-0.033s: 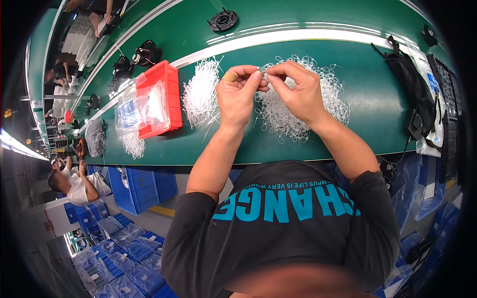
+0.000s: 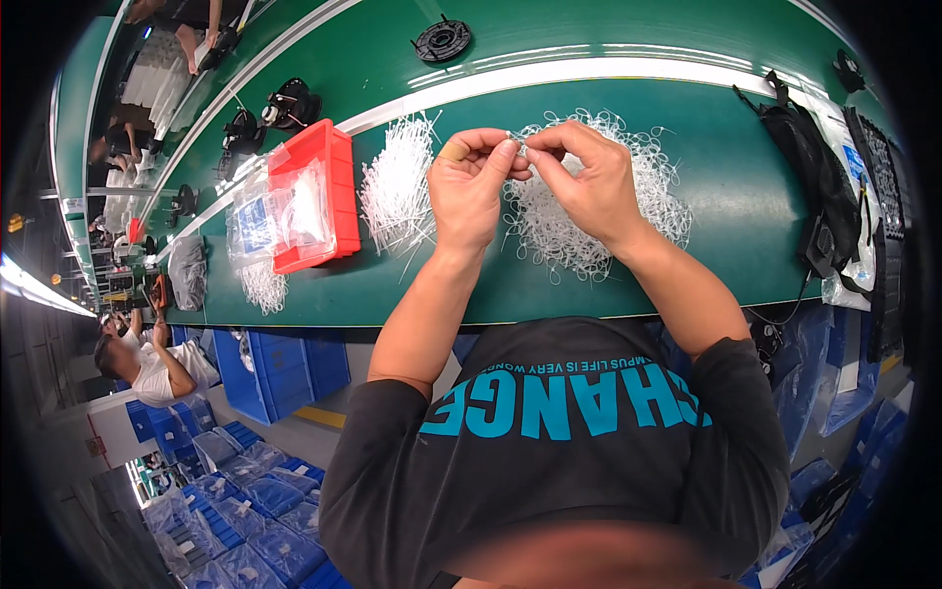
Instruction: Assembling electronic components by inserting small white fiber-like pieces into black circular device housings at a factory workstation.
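Note:
My left hand [image 2: 469,191] and my right hand [image 2: 589,182] meet above the green table [image 2: 731,211]. Both pinch one small white plastic tie [image 2: 518,147] between thumb and fingertips. A tan strip is wrapped around my left thumb. Under my right hand lies a tangled heap of white looped ties [image 2: 608,231]. A second heap of straight white ties [image 2: 397,191] lies just left of my left hand. The tie's exact shape is too small to tell.
A red tray [image 2: 339,182] holding clear plastic bags stands left of the heaps. A black bag [image 2: 819,201] lies at the table's right end, and a black round part [image 2: 442,41] at the back. Blue crates [image 2: 285,363] stand below the table. Another person [image 2: 147,363] sits far left.

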Action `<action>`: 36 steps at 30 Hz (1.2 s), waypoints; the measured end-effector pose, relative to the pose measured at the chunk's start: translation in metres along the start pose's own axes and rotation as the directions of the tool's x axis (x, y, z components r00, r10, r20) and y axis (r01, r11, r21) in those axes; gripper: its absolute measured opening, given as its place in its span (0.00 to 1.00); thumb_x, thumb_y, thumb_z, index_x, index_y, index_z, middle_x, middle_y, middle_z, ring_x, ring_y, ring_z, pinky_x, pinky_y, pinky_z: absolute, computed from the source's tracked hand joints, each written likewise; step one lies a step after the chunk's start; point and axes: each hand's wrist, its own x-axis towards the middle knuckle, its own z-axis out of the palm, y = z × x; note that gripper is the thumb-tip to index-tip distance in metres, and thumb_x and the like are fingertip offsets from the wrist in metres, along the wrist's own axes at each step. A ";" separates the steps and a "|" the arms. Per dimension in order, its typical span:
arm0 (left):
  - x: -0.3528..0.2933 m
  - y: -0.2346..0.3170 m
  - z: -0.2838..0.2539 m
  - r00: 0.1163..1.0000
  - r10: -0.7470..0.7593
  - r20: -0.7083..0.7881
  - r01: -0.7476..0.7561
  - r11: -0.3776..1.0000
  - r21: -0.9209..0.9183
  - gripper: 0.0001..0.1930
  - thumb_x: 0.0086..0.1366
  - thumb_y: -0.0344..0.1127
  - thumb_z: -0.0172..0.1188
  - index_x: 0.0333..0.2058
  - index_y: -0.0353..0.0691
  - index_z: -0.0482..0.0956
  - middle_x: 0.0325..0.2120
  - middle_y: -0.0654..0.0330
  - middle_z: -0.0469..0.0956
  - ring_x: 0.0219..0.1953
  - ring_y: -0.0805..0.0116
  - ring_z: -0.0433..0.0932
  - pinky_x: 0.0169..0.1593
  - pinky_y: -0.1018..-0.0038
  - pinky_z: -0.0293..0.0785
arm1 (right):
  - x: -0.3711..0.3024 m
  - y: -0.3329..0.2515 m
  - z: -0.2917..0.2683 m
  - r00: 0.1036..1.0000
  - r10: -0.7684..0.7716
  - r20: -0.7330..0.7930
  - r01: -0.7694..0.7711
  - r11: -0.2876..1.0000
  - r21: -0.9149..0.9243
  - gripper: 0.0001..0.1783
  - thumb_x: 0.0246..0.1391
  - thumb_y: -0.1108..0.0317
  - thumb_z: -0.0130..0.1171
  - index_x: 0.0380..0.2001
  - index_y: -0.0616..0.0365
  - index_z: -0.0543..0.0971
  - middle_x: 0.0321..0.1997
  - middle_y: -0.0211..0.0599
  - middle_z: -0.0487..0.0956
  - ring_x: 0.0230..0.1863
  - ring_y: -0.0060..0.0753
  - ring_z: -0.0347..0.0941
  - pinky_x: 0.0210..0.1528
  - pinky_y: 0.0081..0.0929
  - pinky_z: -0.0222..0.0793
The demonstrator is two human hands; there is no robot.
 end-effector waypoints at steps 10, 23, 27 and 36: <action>-0.003 -0.003 0.002 0.999 0.047 0.017 -0.048 0.997 0.052 0.05 0.63 0.24 0.60 0.37 0.30 0.76 0.30 0.56 0.80 0.30 0.73 0.81 0.35 0.78 0.81 | 0.001 0.002 -0.003 1.000 -0.016 0.005 0.016 1.000 -0.008 0.01 0.48 0.75 0.61 0.26 0.60 0.79 0.25 0.35 0.81 0.28 0.35 0.77 0.35 0.29 0.70; -0.003 0.002 -0.007 0.997 -0.003 0.083 -0.028 0.926 0.375 0.07 0.63 0.27 0.61 0.39 0.33 0.79 0.28 0.61 0.80 0.29 0.75 0.79 0.33 0.79 0.78 | 0.002 0.008 -0.010 0.995 0.015 0.098 -0.007 0.997 -0.082 0.04 0.52 0.71 0.61 0.30 0.58 0.78 0.25 0.35 0.81 0.26 0.36 0.77 0.55 0.42 0.63; 0.033 0.031 -0.049 0.991 0.125 -0.043 -0.035 0.562 0.826 0.10 0.60 0.33 0.63 0.36 0.32 0.80 0.25 0.59 0.81 0.27 0.72 0.80 0.32 0.74 0.76 | 0.008 0.015 -0.024 0.983 0.042 0.179 0.020 0.943 -0.331 0.04 0.53 0.68 0.60 0.30 0.56 0.79 0.26 0.33 0.80 0.29 0.38 0.76 0.56 0.49 0.61; 0.074 0.010 -0.080 1.000 -0.022 0.016 -0.015 0.040 0.999 0.06 0.56 0.33 0.64 0.31 0.37 0.81 0.30 0.48 0.81 0.35 0.49 0.81 0.41 0.60 0.75 | 0.011 0.022 -0.024 0.991 0.008 0.130 0.050 0.898 -0.436 0.05 0.52 0.66 0.62 0.31 0.55 0.81 0.36 0.33 0.79 0.42 0.40 0.73 0.58 0.47 0.56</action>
